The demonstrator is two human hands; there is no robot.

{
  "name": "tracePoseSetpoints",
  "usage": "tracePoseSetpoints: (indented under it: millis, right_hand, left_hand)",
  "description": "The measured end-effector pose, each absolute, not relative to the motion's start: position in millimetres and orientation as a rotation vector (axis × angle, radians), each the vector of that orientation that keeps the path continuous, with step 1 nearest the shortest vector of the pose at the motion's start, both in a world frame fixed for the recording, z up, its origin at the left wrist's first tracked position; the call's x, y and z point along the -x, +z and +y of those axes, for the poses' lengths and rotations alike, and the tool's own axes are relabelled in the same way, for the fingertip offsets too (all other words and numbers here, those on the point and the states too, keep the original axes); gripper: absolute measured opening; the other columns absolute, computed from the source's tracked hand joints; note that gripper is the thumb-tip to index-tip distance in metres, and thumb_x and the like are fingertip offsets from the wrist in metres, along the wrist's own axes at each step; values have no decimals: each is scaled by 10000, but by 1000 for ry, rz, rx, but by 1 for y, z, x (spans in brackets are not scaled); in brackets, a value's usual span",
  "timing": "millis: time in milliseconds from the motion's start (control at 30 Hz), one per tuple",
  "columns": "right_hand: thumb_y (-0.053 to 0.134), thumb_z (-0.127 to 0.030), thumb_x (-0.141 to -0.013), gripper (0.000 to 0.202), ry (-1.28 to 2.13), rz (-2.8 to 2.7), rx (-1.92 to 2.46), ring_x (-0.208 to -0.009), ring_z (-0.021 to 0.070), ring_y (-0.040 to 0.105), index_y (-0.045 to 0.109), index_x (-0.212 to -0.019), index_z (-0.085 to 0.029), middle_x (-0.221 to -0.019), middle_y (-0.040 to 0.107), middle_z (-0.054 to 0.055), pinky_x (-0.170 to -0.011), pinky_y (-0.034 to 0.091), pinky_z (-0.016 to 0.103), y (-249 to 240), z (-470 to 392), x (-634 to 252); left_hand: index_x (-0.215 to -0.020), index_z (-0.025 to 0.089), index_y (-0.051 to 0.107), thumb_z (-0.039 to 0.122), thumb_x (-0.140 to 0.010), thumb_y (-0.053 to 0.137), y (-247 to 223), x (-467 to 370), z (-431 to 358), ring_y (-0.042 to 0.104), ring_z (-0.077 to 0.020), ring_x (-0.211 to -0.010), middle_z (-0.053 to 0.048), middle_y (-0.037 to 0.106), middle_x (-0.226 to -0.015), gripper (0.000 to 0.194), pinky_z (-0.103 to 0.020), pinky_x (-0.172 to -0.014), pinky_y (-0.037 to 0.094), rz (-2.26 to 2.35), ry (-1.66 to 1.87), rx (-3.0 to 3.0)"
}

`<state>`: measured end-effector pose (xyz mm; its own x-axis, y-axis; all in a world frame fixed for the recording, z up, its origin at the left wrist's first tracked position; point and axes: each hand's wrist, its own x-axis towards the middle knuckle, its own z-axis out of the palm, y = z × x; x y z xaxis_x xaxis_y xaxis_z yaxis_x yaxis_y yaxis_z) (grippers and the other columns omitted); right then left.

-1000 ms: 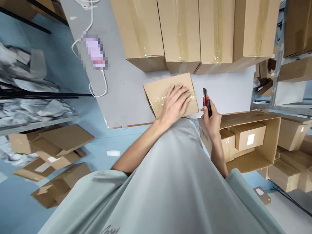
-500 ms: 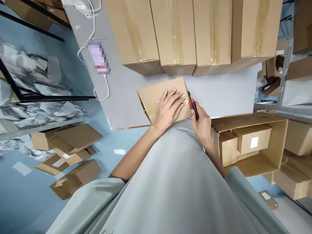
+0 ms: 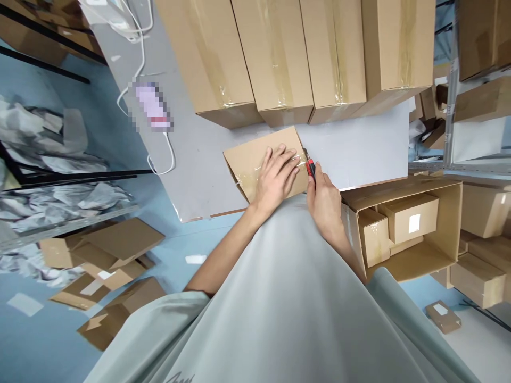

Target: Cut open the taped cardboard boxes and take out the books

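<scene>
A small cardboard box with clear tape across its top lies at the table's near edge, right in front of me. My left hand rests flat on its top with the fingers stretched out. In my right hand is a red and black utility knife, gripped by its handle. The knife's tip is at the box's right side, near the end of the tape. Whether the blade is in the cardboard, I cannot tell.
Several tall taped cartons stand along the back of the grey table. A phone, blurred out, lies left with a white cable. To my right an open carton holds smaller boxes. Loose cartons lie on the floor at left.
My right hand has turned slightly, and the knife handle is now more covered by my fingers. My left hand stays on the box. The whole view has shifted a little.
</scene>
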<state>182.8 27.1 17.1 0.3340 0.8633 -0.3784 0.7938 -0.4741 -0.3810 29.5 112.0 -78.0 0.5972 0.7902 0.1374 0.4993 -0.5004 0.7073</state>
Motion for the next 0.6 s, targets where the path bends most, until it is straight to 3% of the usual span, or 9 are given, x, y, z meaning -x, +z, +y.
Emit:
tracePoseSetpoints:
  millis: [400,600]
  right_hand:
    - [378,-188,-1207,593,928,-1654,2731,-1021,306,859,432,-1797,-197,-1363,779,214,-883,667,398,44,57,-175]
    - [367,-180,-1199,591,1045,-1713,2862,-930,299,865,419,-1787,-148,-1063,861,186,-771,650,346,76,34,-174]
  left_hand:
    - [-1465,259,725,445,-1225,503,-81,-31,111,541,-309,-1667,-113,736,-1585,376,-690,-1453,309,1043,624,-2223]
    - [-1429,278,733,407,-1223,534,-82,-33,104,561,-270,-1653,-88,748,-1571,314,-639,-1452,358,1045,661,-2304]
